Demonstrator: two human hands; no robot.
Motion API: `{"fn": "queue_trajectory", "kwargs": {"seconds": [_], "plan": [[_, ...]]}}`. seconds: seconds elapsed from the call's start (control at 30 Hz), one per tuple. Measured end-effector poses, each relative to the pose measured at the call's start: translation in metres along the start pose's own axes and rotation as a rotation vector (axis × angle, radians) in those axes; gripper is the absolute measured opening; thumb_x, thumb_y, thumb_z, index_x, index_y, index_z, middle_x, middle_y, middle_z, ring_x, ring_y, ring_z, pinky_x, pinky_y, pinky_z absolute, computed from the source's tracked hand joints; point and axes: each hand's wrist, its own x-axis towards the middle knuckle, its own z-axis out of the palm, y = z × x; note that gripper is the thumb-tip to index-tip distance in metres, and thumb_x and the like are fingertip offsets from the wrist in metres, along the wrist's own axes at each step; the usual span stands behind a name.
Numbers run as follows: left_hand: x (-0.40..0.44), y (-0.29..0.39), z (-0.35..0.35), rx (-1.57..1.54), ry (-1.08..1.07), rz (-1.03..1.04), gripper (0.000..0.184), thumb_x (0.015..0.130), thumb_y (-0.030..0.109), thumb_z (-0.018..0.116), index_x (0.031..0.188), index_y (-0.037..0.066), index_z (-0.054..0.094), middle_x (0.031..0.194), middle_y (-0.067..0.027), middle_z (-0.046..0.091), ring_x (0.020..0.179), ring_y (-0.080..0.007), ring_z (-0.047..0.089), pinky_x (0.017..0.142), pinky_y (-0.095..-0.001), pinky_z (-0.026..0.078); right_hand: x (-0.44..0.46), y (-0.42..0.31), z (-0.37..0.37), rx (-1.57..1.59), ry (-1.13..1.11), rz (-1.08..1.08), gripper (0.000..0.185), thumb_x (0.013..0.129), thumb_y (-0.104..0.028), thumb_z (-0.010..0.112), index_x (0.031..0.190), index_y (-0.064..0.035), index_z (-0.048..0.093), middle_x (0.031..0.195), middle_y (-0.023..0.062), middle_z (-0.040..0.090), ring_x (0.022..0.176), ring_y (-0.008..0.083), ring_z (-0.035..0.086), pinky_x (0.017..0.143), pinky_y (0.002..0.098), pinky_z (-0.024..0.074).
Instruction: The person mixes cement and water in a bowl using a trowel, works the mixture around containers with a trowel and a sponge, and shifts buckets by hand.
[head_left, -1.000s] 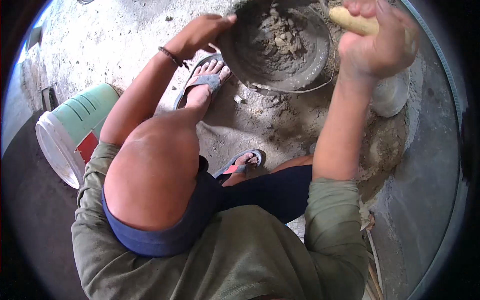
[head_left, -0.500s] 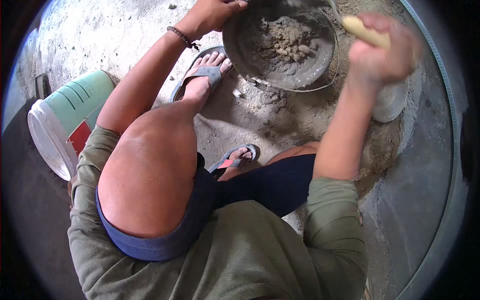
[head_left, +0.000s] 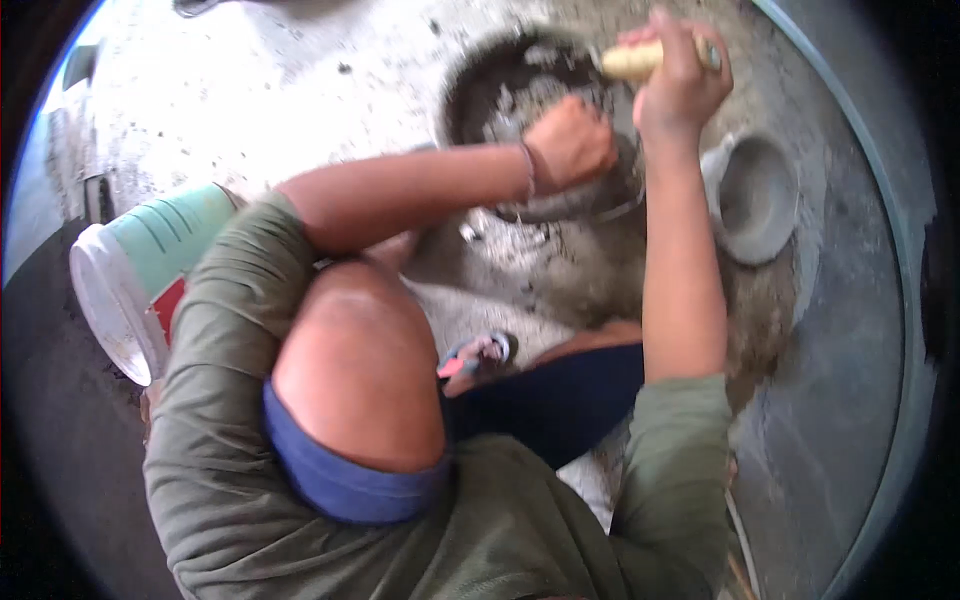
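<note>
A dark bucket [head_left: 468, 112] with wet grey mortar [head_left: 540, 92] inside stands on the ground in front of me. Over its opening my left hand [head_left: 572, 142] is closed in a fist, knuckles up; whatever the fingers hold, if anything, is hidden. At the bucket's right side my right hand [head_left: 685, 88] grips the pale yellow handle of a trowel [head_left: 632, 62]. The trowel's blade is out of sight.
A grey bowl [head_left: 752, 248] lies tilted right of my right forearm. On the left, a pale green pail [head_left: 165, 232] with a white rim rests on its side. My sandalled foot [head_left: 478, 362] is below the bucket; a curved raised edge [head_left: 893, 190] runs along the right.
My left hand has moved right and down from the bucket's left rim to over its opening. The right hand with the trowel has shifted left. The bowl shows more fully.
</note>
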Motion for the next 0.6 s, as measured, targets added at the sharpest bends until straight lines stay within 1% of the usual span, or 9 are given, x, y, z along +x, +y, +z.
{"fn": "queue_trajectory", "kwargs": {"seconds": [0.23,0.33,0.37,0.43,0.47,0.5,0.53,0.57,0.6], "plan": [[0.009,-0.004,0.018,-0.078,0.087,-0.038,0.018,0.088,0.024,0.053,0.088,0.008,0.063,0.084,-0.0086,0.065,0.086,-0.0249,0.065,0.072,-0.0398,0.047,-0.002,-0.009,0.006,-0.057,0.025,0.069,0.019,0.081,-0.006,0.072,0.08,-0.0041,0.053,0.065,0.0098,0.063,0.06,0.0181,0.064,0.061,0.0317,0.0525],[-0.005,-0.009,0.009,-0.195,0.239,-0.04,0.018,0.09,0.023,0.053,0.088,0.008,0.062,0.084,-0.0077,0.063,0.086,-0.0259,0.064,0.072,-0.0403,0.047,-0.003,-0.01,0.003,-0.073,0.012,0.055,0.018,0.081,-0.005,0.071,0.08,-0.0044,0.053,0.067,0.0093,0.063,0.061,0.018,0.064,0.063,0.0318,0.0526],[-0.014,-0.016,-0.002,-0.253,0.344,-0.034,0.012,0.086,0.019,0.055,0.087,0.009,0.061,0.081,-0.0066,0.061,0.083,-0.0258,0.064,0.07,-0.0395,0.049,-0.005,-0.01,0.002,-0.038,0.021,0.049,0.017,0.082,-0.004,0.07,0.081,-0.0048,0.053,0.068,0.0094,0.062,0.062,0.0184,0.063,0.065,0.0328,0.0536],[-0.03,-0.039,-0.028,-0.328,0.315,-0.017,0.013,0.079,0.015,0.064,0.09,0.01,0.062,0.085,-0.0073,0.06,0.083,-0.0262,0.061,0.069,-0.0401,0.05,-0.005,-0.004,-0.005,0.021,0.034,0.049,0.015,0.082,-0.003,0.068,0.082,-0.0038,0.053,0.069,0.0113,0.062,0.062,0.0213,0.063,0.066,0.0366,0.0553],[-0.037,-0.063,-0.035,-0.352,0.514,0.021,0.02,0.074,0.011,0.069,0.094,0.01,0.065,0.09,-0.009,0.062,0.086,-0.0286,0.063,0.072,-0.0389,0.053,-0.008,-0.007,-0.012,0.017,0.043,0.062,0.015,0.082,-0.003,0.068,0.083,-0.0034,0.053,0.07,0.0122,0.062,0.061,0.0224,0.063,0.066,0.0377,0.0558],[-0.04,-0.091,-0.031,-0.27,0.569,-0.101,0.024,0.073,0.012,0.072,0.097,0.009,0.067,0.095,-0.0111,0.065,0.086,-0.0323,0.064,0.072,-0.04,0.053,-0.012,-0.011,-0.014,0.064,0.064,0.061,0.015,0.082,-0.003,0.068,0.083,-0.0031,0.053,0.069,0.0124,0.062,0.061,0.0233,0.063,0.066,0.0381,0.0557],[-0.043,-0.109,-0.048,-0.165,0.612,-0.429,0.022,0.076,0.014,0.073,0.096,0.007,0.068,0.098,-0.0137,0.067,0.087,-0.035,0.065,0.072,-0.042,0.054,-0.011,-0.012,-0.012,0.109,0.085,0.053,0.015,0.082,-0.003,0.067,0.082,-0.0028,0.053,0.069,0.0127,0.062,0.061,0.0241,0.063,0.065,0.0384,0.0556],[-0.049,-0.156,-0.043,-0.177,0.695,-0.478,0.024,0.078,0.018,0.074,0.099,0.008,0.07,0.099,-0.0147,0.068,0.086,-0.0353,0.066,0.074,-0.0426,0.054,-0.01,-0.01,-0.013,0.119,0.096,0.031,0.015,0.081,-0.004,0.068,0.081,-0.0025,0.053,0.067,0.0125,0.061,0.06,0.0248,0.063,0.065,0.039,0.0559],[-0.054,-0.171,-0.044,-0.087,0.665,-0.592,0.024,0.082,0.022,0.073,0.103,0.009,0.071,0.098,-0.0141,0.07,0.088,-0.0345,0.067,0.076,-0.0414,0.055,-0.01,-0.01,-0.01,0.09,0.101,0.016,0.015,0.081,-0.004,0.068,0.081,-0.0023,0.053,0.066,0.012,0.061,0.058,0.024,0.063,0.064,0.0397,0.0563]]}}
